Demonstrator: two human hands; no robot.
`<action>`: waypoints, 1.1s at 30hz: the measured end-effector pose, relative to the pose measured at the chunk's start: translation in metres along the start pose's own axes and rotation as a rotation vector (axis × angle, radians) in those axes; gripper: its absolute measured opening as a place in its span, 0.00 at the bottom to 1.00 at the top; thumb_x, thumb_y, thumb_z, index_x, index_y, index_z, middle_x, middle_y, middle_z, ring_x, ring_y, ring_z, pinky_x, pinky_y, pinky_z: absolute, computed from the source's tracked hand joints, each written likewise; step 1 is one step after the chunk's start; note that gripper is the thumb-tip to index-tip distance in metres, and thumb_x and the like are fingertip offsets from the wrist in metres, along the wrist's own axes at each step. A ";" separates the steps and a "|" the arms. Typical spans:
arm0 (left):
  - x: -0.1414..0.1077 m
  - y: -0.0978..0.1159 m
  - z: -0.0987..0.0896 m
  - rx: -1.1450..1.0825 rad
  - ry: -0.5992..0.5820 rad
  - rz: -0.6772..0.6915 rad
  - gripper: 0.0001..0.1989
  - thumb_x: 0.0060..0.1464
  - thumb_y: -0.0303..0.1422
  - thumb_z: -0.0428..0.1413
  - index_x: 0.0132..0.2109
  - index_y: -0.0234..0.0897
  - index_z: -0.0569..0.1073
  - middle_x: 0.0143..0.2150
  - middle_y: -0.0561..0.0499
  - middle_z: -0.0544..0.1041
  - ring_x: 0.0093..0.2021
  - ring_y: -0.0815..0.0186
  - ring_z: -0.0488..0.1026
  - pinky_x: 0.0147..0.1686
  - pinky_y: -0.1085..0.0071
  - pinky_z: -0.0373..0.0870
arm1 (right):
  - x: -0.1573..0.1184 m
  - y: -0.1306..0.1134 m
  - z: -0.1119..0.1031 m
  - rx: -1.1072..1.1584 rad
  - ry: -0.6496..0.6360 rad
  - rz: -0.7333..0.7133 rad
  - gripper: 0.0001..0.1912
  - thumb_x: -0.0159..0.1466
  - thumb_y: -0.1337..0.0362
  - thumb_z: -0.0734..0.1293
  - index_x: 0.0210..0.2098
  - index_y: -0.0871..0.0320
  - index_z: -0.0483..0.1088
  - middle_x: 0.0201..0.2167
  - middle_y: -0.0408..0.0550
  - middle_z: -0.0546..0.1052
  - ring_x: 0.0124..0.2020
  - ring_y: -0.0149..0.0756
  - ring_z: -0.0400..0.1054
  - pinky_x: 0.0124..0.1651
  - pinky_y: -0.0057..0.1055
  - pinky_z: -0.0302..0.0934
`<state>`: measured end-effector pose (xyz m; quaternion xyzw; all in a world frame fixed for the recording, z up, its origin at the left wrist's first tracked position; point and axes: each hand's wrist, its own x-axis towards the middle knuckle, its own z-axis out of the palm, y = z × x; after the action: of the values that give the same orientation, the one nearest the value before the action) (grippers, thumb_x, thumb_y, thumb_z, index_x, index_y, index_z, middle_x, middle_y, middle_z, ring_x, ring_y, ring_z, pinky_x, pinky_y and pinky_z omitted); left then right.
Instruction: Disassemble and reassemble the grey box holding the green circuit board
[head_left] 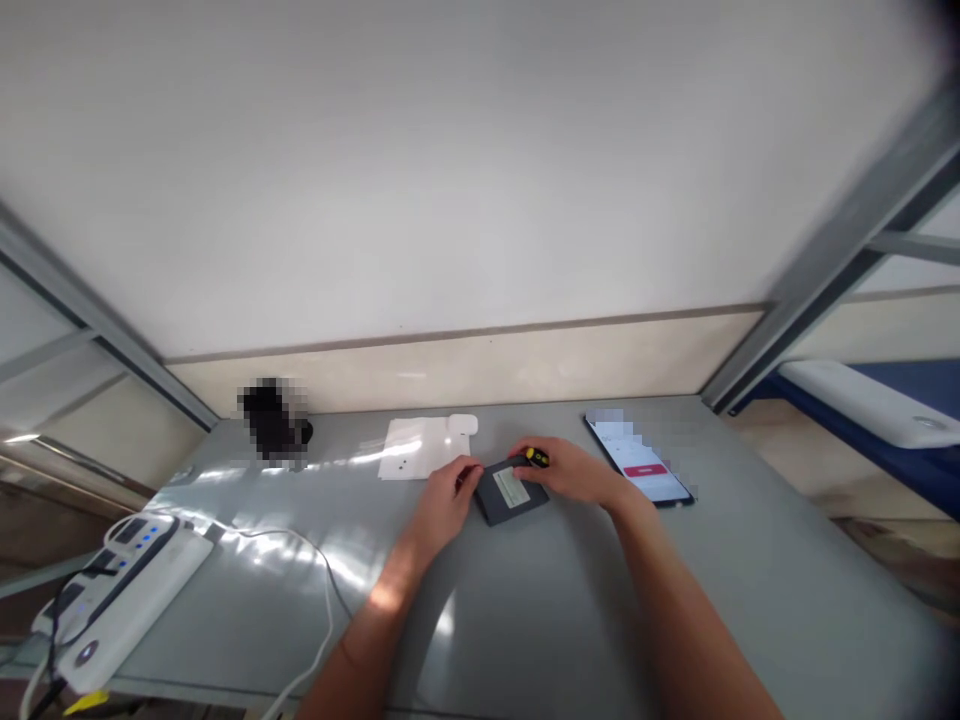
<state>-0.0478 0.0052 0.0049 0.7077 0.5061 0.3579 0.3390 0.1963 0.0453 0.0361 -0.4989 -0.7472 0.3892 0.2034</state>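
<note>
A dark, flat rectangular case (491, 507) with a pale label lies on the grey table in front of me, shaped like a slim drive. My left hand (448, 497) is closed, its thumb and fingertips pinched at the case's far left corner. Over the far right part of the case, my right hand (568, 470) is closed round a small yellow-and-black handled tool (537, 457). Its fingertips reach the far edge of the case. The tool's working end is hidden by the hand.
White sheets (412, 447) with a small white object (463, 423) lie behind my left hand. A lit tablet or phone (645, 465) sits right. Power strips (135, 590) and a white cable (328, 580) occupy the left. A pixelated black object (270, 420) stands at the back.
</note>
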 end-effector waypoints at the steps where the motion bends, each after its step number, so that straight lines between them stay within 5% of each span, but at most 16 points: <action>1: 0.000 0.000 0.001 0.004 -0.003 0.000 0.15 0.72 0.41 0.49 0.44 0.41 0.78 0.36 0.52 0.80 0.36 0.63 0.76 0.41 0.68 0.73 | 0.000 0.001 0.001 -0.005 0.000 -0.004 0.16 0.63 0.51 0.71 0.44 0.53 0.79 0.37 0.47 0.83 0.38 0.44 0.75 0.43 0.38 0.66; 5: -0.006 0.005 0.004 0.118 -0.020 0.092 0.10 0.69 0.38 0.55 0.51 0.43 0.78 0.47 0.48 0.78 0.51 0.58 0.75 0.55 0.62 0.72 | -0.002 0.006 0.001 -0.014 0.024 -0.030 0.14 0.64 0.52 0.69 0.42 0.53 0.80 0.36 0.47 0.83 0.38 0.44 0.75 0.43 0.38 0.66; 9: -0.012 0.007 0.011 0.223 -0.129 0.127 0.34 0.51 0.39 0.72 0.64 0.51 0.72 0.58 0.45 0.69 0.63 0.52 0.67 0.65 0.54 0.68 | 0.001 0.013 0.003 0.008 0.115 -0.042 0.10 0.61 0.55 0.71 0.37 0.52 0.80 0.35 0.48 0.83 0.37 0.46 0.76 0.43 0.39 0.67; 11: -0.012 0.007 0.015 0.237 -0.157 0.117 0.37 0.49 0.37 0.73 0.65 0.51 0.71 0.60 0.45 0.68 0.65 0.51 0.65 0.67 0.53 0.66 | 0.005 0.014 0.003 0.032 0.221 -0.049 0.09 0.58 0.57 0.72 0.36 0.52 0.80 0.36 0.49 0.82 0.37 0.46 0.76 0.45 0.40 0.67; 15: -0.010 0.008 0.014 0.182 -0.069 0.098 0.32 0.52 0.34 0.71 0.63 0.48 0.72 0.59 0.46 0.73 0.63 0.53 0.68 0.67 0.54 0.67 | 0.009 0.004 -0.001 0.096 0.517 -0.062 0.13 0.63 0.52 0.68 0.38 0.54 0.77 0.36 0.50 0.78 0.35 0.43 0.72 0.44 0.40 0.67; 18: -0.009 0.012 0.010 0.153 -0.010 0.091 0.21 0.58 0.35 0.66 0.57 0.44 0.76 0.53 0.47 0.79 0.57 0.54 0.73 0.61 0.56 0.71 | 0.005 -0.015 -0.006 0.280 0.744 -0.086 0.18 0.72 0.46 0.60 0.43 0.52 0.70 0.27 0.41 0.70 0.23 0.33 0.62 0.28 0.31 0.60; 21: -0.008 0.015 0.009 0.189 0.005 0.121 0.10 0.66 0.36 0.57 0.50 0.41 0.79 0.46 0.47 0.82 0.52 0.54 0.74 0.57 0.57 0.72 | -0.001 -0.034 -0.009 0.878 0.942 -0.209 0.17 0.67 0.46 0.71 0.35 0.52 0.67 0.22 0.33 0.61 0.16 0.24 0.47 0.19 0.25 0.45; 27: -0.006 0.009 0.015 0.223 0.073 0.067 0.15 0.71 0.37 0.47 0.39 0.41 0.76 0.37 0.46 0.79 0.47 0.55 0.75 0.49 0.60 0.73 | -0.004 -0.046 -0.010 1.291 0.848 -0.204 0.17 0.56 0.57 0.80 0.28 0.57 0.70 0.25 0.36 0.65 0.18 0.19 0.49 0.17 0.20 0.45; 33: -0.007 0.014 0.010 0.225 0.097 0.135 0.11 0.69 0.36 0.51 0.42 0.40 0.77 0.39 0.47 0.80 0.47 0.56 0.74 0.53 0.59 0.71 | -0.001 -0.023 -0.024 1.415 0.918 -0.191 0.11 0.59 0.62 0.77 0.31 0.56 0.71 0.28 0.38 0.67 0.24 0.24 0.60 0.26 0.22 0.62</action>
<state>-0.0340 -0.0061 0.0099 0.7555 0.5102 0.3546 0.2079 0.1993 0.0489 0.0691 -0.2973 -0.2100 0.5050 0.7826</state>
